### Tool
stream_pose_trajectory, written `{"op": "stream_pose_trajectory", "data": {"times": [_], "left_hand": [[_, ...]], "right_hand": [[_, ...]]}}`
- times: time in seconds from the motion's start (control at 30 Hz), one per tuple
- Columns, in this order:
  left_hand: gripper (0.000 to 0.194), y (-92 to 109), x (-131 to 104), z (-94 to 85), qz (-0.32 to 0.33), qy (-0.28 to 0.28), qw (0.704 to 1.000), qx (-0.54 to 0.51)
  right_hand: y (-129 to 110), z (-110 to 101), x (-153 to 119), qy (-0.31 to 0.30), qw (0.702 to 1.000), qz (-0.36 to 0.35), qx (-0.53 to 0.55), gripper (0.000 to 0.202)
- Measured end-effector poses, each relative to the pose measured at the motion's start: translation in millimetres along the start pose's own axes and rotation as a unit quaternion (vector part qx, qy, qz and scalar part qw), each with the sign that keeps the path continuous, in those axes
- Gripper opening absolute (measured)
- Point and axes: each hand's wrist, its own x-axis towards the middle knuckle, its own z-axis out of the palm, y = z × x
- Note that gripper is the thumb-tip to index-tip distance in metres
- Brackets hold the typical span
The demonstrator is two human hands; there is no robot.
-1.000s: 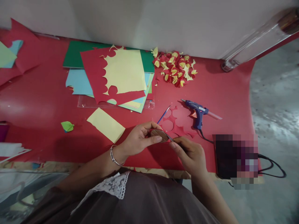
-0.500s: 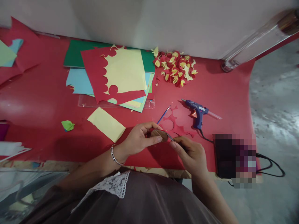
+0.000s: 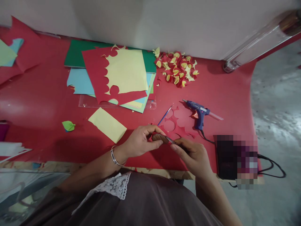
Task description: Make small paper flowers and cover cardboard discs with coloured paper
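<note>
Between the thumb and fingers of my left hand (image 3: 141,142) is a brown round disc (image 3: 160,138) that looks like cardboard, with a bit of red paper at its edge. It is tilted, and its underside is hidden. My right hand (image 3: 194,156) is closed around scissors (image 3: 171,141); their handles are covered by my fingers, and the thin metal blades lie at the disc's right edge. Just beyond my hands are red paper offcuts (image 3: 180,130) with round cut-outs and a thin blue stick (image 3: 164,115), perhaps a brush or pen.
A blue glue gun (image 3: 198,112) lies to the right, its cord running toward a dark box (image 3: 227,160). Red-and-yellow paper pieces (image 3: 176,69) are heaped at the back. Paper sheets (image 3: 127,72) are stacked left of them. A yellow rectangle (image 3: 107,125) and green paper piece (image 3: 68,126) lie nearer.
The disc has tilted to a steeper angle in my left hand, and the scissor blades have shifted slightly left along its edge. The things on the table have stayed put.
</note>
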Motion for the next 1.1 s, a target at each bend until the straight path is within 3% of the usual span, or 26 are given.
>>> {"op": "stream_pose_trajectory", "data": {"times": [0.17, 0.63, 1.1], "left_hand": [[0.016, -0.1, 0.3, -2.9, 0.007, 0.003, 0.999, 0.04], [0.022, -4.0, 3.2, -2.0, 0.011, -0.009, 0.999, -0.049], [0.031, -8.8, 2.7, -3.5, 0.018, -0.021, 0.999, -0.028]], "right_hand": [[1.7, -2.5, 0.4, -0.011, 1.0, 0.0, -0.003, 0.048], [-0.2, 3.8, -0.2, 0.022, 0.999, -0.022, -0.018, 0.045], [0.2, 4.3, 0.7, 0.034, 0.999, -0.025, -0.019, 0.041]]}}
